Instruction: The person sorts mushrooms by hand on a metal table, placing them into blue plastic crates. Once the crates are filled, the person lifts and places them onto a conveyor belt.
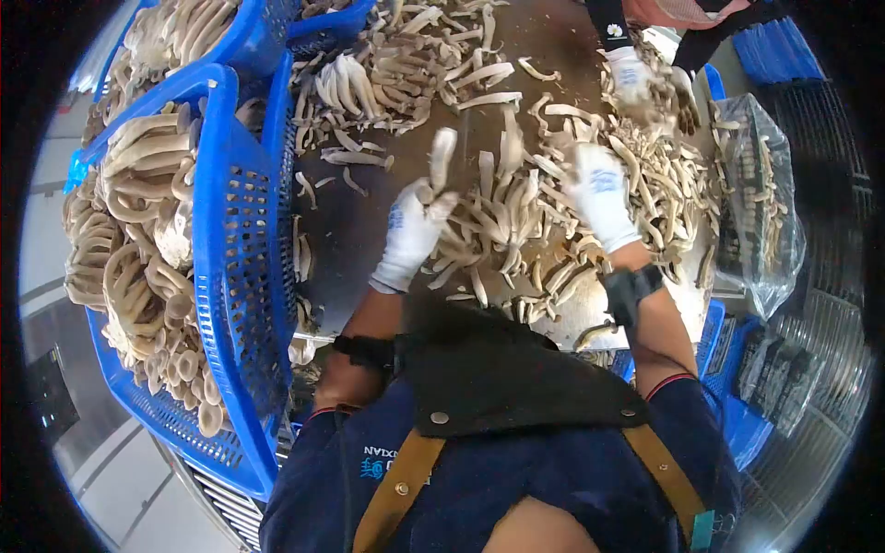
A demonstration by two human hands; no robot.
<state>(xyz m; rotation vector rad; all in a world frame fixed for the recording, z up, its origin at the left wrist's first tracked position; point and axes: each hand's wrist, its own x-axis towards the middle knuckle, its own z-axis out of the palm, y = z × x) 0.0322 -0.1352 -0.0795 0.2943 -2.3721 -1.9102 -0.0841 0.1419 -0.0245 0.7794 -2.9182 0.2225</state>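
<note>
My left hand (412, 226), in a white glove, is closed around a pale, thick-stemmed mushroom (442, 158) that points up and away from me. Right beside it, a loose cluster of mushrooms (502, 217) lies fanned out on the metal table (355, 221). My right hand (604, 195), gloved too, is over the left edge of a spread of separate mushrooms (659, 175). Motion smears its fingers, and I cannot tell if they grip anything.
Blue baskets heaped with mushrooms (147, 258) stand at the left; the near basket's wall (241, 267) borders the table. More mushrooms (396, 74) cover the far side. Across from me, another person's gloved hand (631, 78) handles mushrooms. A clear plastic bag (761, 203) sits at the right edge.
</note>
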